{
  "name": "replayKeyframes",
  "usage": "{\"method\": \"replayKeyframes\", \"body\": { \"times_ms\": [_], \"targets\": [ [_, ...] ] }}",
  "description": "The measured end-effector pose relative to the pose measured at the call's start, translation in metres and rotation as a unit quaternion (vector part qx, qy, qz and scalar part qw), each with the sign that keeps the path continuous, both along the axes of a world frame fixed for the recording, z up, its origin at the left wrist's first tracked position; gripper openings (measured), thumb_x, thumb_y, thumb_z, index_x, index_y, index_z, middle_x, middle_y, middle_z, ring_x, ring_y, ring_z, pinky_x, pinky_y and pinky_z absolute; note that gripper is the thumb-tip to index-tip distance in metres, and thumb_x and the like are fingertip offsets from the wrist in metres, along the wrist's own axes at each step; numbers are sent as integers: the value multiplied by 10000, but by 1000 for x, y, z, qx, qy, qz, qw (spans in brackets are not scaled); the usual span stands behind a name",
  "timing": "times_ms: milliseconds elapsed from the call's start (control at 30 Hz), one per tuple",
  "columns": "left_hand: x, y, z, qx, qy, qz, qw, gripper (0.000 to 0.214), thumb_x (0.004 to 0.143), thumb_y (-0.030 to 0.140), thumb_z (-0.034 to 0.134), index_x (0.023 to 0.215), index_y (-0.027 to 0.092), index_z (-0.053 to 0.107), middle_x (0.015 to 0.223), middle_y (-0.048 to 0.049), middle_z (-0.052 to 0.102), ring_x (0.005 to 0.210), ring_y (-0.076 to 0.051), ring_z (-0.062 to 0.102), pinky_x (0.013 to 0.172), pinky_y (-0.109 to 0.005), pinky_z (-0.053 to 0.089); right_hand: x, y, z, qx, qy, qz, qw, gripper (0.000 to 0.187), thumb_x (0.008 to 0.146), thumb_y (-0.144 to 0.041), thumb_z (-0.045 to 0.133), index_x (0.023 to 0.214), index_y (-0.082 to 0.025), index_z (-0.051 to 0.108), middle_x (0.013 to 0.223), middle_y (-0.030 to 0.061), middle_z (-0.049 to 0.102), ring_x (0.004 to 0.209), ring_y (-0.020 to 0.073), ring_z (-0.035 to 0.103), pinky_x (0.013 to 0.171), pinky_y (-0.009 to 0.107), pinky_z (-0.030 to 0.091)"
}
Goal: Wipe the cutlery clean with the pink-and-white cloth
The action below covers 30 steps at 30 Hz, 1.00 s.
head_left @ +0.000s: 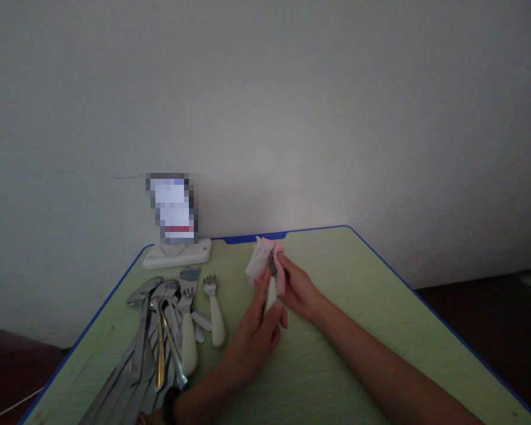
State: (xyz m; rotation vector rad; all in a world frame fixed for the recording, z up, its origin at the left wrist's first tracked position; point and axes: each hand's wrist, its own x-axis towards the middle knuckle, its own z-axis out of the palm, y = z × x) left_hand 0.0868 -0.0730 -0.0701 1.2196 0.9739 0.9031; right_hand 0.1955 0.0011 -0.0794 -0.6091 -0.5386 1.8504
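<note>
My left hand is closed around the pale handle of a small fork, which points up and away from me. In my right hand is a pink and white cloth, wrapped partly around the fork's metal head. Folds of the cloth hide some of the tines. Left of my hands lies another small fork with a pale handle. A similar fork rests beside it against a pile of metal cutlery, with spoons and long handles overlapping.
A phone, its screen blurred out, stands upright on a white stand at the back left of the green table. The table has a blue edge and stands against a grey wall. My left forearm crosses the near end of the cutlery pile.
</note>
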Motion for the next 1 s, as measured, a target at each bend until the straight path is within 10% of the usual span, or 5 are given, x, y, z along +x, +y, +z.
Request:
{"method": "replayKeyframes", "body": {
  "times_ms": [1000],
  "targets": [
    [0, 0, -4, 6, -6, -6, 1000, 668, 900, 388, 397, 1450, 233, 52, 736, 34, 484, 457, -52, 367, 422, -191, 296, 0, -1, 1, 5, -4, 4, 1000, 284, 808, -318, 567, 1053, -179, 602, 837, 31, 700, 787, 167, 641, 784, 315, 499]
  ]
}}
